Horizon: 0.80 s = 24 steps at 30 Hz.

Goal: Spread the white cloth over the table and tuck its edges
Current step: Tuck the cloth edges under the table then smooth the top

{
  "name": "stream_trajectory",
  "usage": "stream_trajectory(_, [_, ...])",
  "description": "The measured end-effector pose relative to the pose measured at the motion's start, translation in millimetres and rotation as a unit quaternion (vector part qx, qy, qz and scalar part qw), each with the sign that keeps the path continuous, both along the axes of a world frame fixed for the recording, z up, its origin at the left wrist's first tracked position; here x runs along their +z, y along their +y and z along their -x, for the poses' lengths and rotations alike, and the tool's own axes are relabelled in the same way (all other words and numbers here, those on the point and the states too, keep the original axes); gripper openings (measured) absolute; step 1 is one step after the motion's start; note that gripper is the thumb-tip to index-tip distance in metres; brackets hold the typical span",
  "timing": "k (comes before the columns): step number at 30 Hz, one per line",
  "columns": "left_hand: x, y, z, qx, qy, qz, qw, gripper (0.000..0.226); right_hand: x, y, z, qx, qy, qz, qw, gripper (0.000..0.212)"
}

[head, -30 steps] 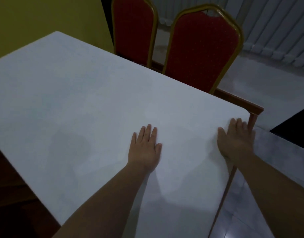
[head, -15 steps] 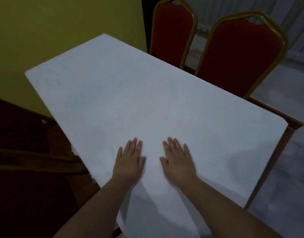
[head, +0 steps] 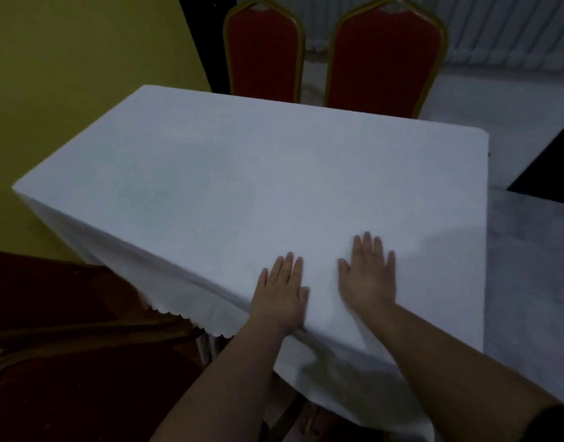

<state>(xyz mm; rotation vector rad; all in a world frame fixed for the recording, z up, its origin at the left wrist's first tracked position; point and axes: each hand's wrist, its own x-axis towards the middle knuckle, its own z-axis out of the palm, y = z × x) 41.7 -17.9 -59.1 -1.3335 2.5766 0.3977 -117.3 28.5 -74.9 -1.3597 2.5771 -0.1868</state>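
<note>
The plain white woven cloth [head: 242,186] lies flat over the rectangular table, which is wholly hidden under it. Its long axis runs from the far left corner by the wall across to the right end. It drapes over the near edge, and the scalloped hem [head: 185,317] hangs down at lower left.

My left hand [head: 282,295] and right hand [head: 368,275] both lie palm-down on the cloth near the near edge, side by side but apart. Fingers are straight and point away from me, gripping nothing. The left hand is nearer the overhang; its heel sits at the table edge.

Below my wrists the cloth bunches into a loose fold [head: 338,371] (soft, thin fabric, creases easily). I judge that's the bit to tuck next: it lies straight back toward me and downward, under both forearms.

Outward: two red upholstered chairs with gold metal frames, one [head: 264,52] and another [head: 385,55], stand behind the far edge. There's a yellow wall [head: 67,74] on the left and a dark red chair seat [head: 67,393] at lower left.
</note>
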Motion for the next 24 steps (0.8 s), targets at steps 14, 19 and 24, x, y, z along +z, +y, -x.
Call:
stream_trajectory(14, [9, -7, -29, -0.038, -0.015, -0.031, 0.999, 0.058, 6, 124, -6, -0.129, -0.015, -0.033, 0.991, 0.056])
stream_trajectory(19, [21, -17, -28, -0.055, 0.037, 0.021, 0.998, 0.043, 9, 117, -17, -0.21, -0.014, -0.042, 0.977, 0.06])
stream_trajectory(24, [19, -39, -41, -0.125, 0.035, 0.029, 0.991, 0.041, 11, 53, -64, -0.093, -0.016, -0.042, 0.995, 0.061])
